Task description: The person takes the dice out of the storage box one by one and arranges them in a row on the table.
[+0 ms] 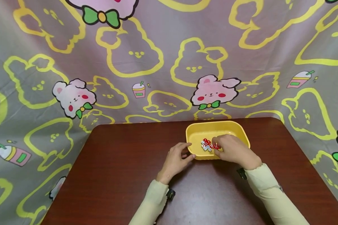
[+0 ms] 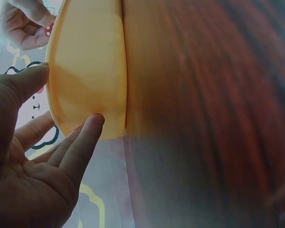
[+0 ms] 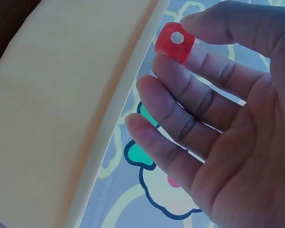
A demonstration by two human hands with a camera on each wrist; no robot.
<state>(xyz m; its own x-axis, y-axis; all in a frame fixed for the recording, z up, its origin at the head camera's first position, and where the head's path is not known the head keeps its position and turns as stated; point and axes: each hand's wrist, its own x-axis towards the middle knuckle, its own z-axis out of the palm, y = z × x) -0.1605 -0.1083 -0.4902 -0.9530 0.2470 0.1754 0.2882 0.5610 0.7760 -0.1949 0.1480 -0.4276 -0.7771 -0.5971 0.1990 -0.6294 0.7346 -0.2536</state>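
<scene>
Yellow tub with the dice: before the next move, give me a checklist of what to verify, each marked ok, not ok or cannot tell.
1. Yellow tub upright on the table: ok.
2. Left hand at the tub: ok, by its near left corner.
3. Firmness of that hand's hold: cannot tell.
4. Red die secured by the right hand: ok, the grip pinches it.
5. That die above the tub's rim: ok, judging by the right wrist view.
6. Full count of the other dice: cannot tell; red and white ones show, but the right hand hides part of the tub.
</scene>
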